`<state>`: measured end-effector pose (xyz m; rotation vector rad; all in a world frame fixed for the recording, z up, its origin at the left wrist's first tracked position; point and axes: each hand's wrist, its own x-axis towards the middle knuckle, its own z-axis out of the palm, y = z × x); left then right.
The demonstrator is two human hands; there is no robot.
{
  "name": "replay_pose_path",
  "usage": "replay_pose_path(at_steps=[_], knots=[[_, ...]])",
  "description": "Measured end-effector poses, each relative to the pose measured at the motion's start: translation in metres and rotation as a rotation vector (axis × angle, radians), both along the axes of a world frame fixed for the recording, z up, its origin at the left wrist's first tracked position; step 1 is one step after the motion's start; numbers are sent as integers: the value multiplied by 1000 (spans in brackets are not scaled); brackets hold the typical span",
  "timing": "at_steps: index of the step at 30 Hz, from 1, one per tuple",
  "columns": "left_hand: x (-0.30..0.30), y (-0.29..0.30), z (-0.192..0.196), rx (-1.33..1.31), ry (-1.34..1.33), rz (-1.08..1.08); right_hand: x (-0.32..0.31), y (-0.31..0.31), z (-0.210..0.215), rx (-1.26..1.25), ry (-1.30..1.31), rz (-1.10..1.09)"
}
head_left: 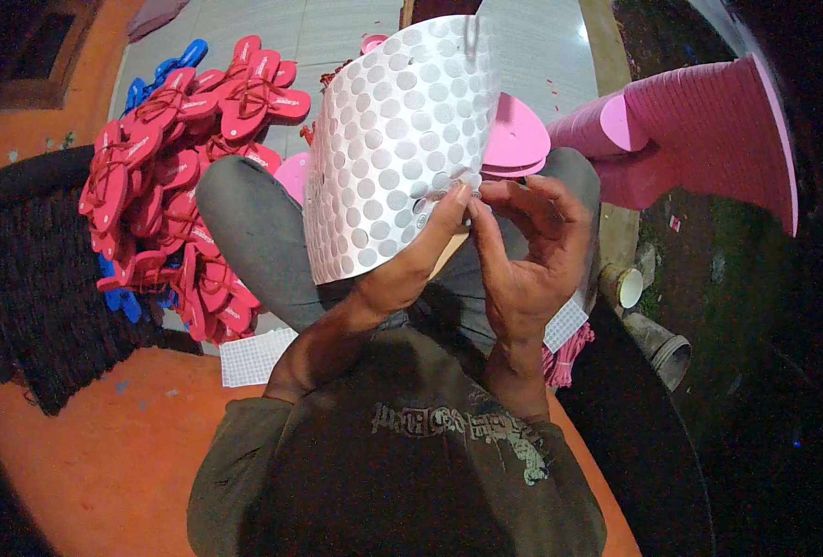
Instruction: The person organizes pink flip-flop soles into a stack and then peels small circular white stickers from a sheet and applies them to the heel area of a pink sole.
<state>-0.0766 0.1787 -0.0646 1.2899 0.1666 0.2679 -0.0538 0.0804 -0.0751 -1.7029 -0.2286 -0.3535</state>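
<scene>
A large white sheet (393,139) covered with rows of round grey stickers stands curved in front of me, above my lap. My left hand (410,260) grips its lower right edge, thumb on the near side and fingers hidden behind. At that same edge, beside the left thumb, my right hand (534,246) pinches thumb and forefinger together. What lies between those fingertips is too small to tell. Near the left thumb the sheet is creased and a few round spots look disturbed. Pink sandal soles (516,139) lie partly hidden behind the sheet.
Red flip-flops (175,167) with some blue ones (165,70) are heaped at the left. Long stacks of pink soles (709,130) lie right. Gridded white sheets (254,358), pink straps (569,357), a black stringy pile (49,297) and a bucket (664,351) surround me.
</scene>
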Motion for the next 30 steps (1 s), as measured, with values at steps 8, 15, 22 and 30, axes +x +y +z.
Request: replay_pose_path(at_steps=[8,15,22,30], knots=[[-1,-2,-2,24,109,-16,-1,-1,1,-121,13,29],[8,6,-5,-33,105,82,5,-17,9,366,207,-39],[5,3,-8,-181,25,65,3,0,-7,196,-40,35],[2,7,0,-102,158,-44,6,0,-2,251,-20,41]])
